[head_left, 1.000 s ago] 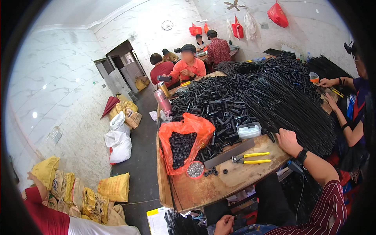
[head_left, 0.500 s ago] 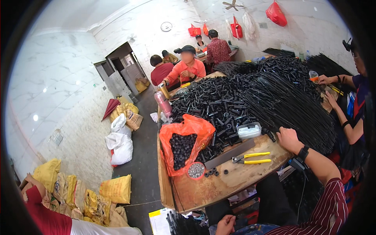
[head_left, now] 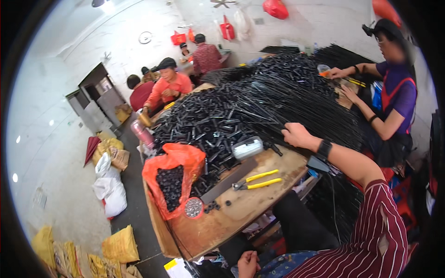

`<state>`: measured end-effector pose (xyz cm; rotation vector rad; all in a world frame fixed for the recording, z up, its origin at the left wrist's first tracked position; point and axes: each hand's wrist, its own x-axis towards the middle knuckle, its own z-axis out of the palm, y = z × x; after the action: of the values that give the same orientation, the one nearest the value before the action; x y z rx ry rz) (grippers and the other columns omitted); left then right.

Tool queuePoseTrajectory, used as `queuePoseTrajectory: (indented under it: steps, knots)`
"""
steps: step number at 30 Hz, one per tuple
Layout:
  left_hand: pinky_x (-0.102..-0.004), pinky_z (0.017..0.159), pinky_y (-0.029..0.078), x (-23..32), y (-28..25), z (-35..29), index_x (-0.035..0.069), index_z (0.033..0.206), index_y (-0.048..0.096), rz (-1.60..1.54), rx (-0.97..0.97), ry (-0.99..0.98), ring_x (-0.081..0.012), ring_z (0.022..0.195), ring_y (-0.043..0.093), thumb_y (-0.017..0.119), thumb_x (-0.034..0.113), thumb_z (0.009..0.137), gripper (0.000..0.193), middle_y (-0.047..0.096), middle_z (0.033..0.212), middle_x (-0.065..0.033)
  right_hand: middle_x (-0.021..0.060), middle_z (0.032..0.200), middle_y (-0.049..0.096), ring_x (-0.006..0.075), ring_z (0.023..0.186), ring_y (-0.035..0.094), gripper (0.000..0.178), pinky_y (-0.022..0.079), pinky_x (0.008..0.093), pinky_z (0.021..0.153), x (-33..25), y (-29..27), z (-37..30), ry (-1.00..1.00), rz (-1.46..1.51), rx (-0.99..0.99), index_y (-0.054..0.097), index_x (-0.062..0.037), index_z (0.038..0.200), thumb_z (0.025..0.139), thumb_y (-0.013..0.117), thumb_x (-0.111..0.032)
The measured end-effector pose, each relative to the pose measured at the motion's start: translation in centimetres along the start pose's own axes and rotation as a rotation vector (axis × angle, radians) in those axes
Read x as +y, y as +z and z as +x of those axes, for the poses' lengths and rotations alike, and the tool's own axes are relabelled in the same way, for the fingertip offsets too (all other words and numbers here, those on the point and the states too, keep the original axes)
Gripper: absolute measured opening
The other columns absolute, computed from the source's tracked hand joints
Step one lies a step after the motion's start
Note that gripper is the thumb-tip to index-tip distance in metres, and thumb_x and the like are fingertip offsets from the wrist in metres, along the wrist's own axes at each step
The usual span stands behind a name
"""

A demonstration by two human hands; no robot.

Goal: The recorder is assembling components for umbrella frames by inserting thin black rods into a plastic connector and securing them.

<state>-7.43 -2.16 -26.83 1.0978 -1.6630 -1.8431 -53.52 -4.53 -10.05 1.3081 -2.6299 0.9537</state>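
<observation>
My right hand [head_left: 299,135] reaches over the right edge of the wooden table, its fingers closed on the end of a thin black rod beside a large heap of black rods [head_left: 301,104]. My left hand [head_left: 249,265] rests low near my lap with curled fingers; whatever may be inside them is hidden. On the table, yellow-handled pliers [head_left: 262,180] lie near a long dark flat bar [head_left: 229,180]. Small black rings [head_left: 213,205] sit beside a round tub of small silver pieces [head_left: 193,207]. A clear plastic box [head_left: 248,148] stands against a pile of short black tubes [head_left: 199,123].
An orange plastic bag [head_left: 187,160] of black parts and a pink flask [head_left: 142,133] stand on the table's left. Across the right side a co-worker in purple [head_left: 401,102] handles parts; others sit at the far end. Sacks [head_left: 121,244] line the floor at left.
My view has turned to the right, so the table appears further left and more of the purple-clad co-worker shows. My right hand has come to the rod heap, now closed on a rod.
</observation>
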Motion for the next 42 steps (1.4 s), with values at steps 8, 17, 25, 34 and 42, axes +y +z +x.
queuePoseTrajectory:
  steps: [8, 17, 25, 34, 42]
  knots:
    - [-0.0234, 0.04, 0.034, 0.7, 0.4, -0.1, 0.004, 0.1, 0.059, -0.013, -0.042, -0.007, -0.0068, 0.041, 0.044, 0.054, 0.025, 0.097, 0.021, 0.054, 0.059, -0.0007, 0.0129, 0.073, 0.066, 0.0189, 0.054, 0.064, 0.025, 0.054, 0.0308, 0.05, -0.2, -2.0, 0.2, 0.269, 0.426, -0.151, 0.057, 0.0083, 0.086, 0.091, 0.046, -0.013]
    - [-0.023, 0.039, 0.038, 1.6, 0.3, 0.1, -0.003, 0.094, 0.055, 0.02, -0.003, -0.108, -0.0098, 0.042, 0.049, 0.054, 0.013, 0.095, 0.017, 0.057, 0.067, -0.0046, 0.0101, 0.067, 0.064, 0.0176, 0.051, 0.057, 0.029, 0.046, 0.0328, 0.049, -1.3, -2.0, 2.2, 0.144, 0.346, -0.033, 0.062, 0.0019, 0.081, 0.089, 0.049, -0.022]
    - [-0.022, 0.038, 0.038, 1.8, 0.5, 0.1, -0.003, 0.093, 0.055, 0.011, -0.01, -0.104, -0.0093, 0.041, 0.049, 0.054, 0.014, 0.095, 0.017, 0.056, 0.067, -0.0039, 0.0026, 0.061, 0.049, 0.0126, 0.048, 0.045, 0.033, 0.036, 0.0292, 0.043, -2.3, -2.8, 0.5, 0.298, 0.442, -0.351, 0.054, -0.0022, 0.079, 0.092, 0.053, -0.032]
    - [-0.0223, 0.041, 0.038, 1.8, 0.8, 0.5, -0.004, 0.092, 0.056, 0.03, -0.014, -0.146, -0.0089, 0.043, 0.05, 0.054, 0.014, 0.095, 0.018, 0.056, 0.067, -0.0036, -0.0046, 0.063, 0.045, 0.0039, 0.046, 0.036, 0.025, 0.029, 0.0221, 0.038, -5.9, -5.4, 2.2, 0.064, 0.961, 0.085, 0.049, -0.0105, 0.079, 0.094, 0.055, -0.029]
    - [-0.022, 0.041, 0.038, 1.8, 1.2, 0.5, 0.0, 0.097, 0.059, 0.111, -0.04, -0.15, -0.0074, 0.045, 0.05, 0.057, 0.021, 0.094, 0.021, 0.058, 0.067, -0.0016, -0.0034, 0.067, 0.045, 0.0067, 0.065, 0.039, 0.028, 0.037, 0.027, 0.056, -8.0, -6.0, 4.6, -0.282, 0.787, 0.481, 0.054, -0.003, 0.083, 0.097, 0.053, -0.028]
